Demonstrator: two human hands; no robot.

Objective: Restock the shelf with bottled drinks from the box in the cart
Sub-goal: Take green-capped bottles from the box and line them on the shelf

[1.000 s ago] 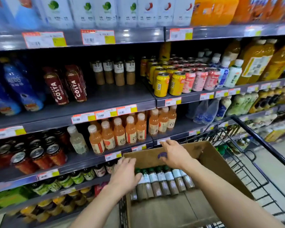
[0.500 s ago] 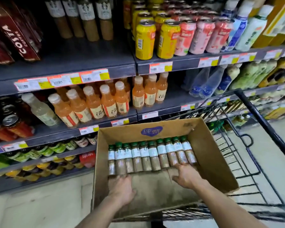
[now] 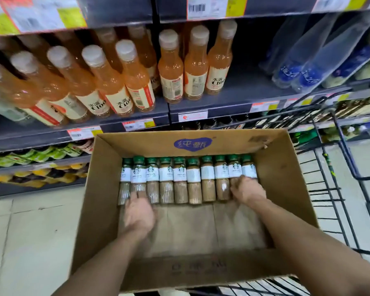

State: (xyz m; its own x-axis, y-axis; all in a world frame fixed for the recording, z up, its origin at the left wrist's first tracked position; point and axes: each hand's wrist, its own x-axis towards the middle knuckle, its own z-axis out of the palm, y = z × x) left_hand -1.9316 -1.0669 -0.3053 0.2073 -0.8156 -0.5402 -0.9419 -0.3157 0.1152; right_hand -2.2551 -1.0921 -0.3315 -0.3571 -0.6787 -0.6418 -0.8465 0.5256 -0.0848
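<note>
Bottled drinks [image 3: 187, 180] in box [image 3: 190, 144], left hand [image 3: 139, 212] and right hand [image 3: 246, 192] at row's ends

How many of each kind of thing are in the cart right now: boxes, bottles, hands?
Cardboard box: 1
Green-capped bottles, lying in one row in the box: 10
Hands reaching into the box: 2, the left hand and the right hand
Total: 13

Pale floor tiles [image 3: 30, 231] fill the near left. Dark grey shelves [image 3: 244, 90] run across the far side, edged with orange-and-yellow price tags [image 3: 138, 124]. At far left and centre stand orange juice bottles [image 3: 171, 75]; clear blue-labelled bottles [image 3: 303, 67] lean at far right.
</note>
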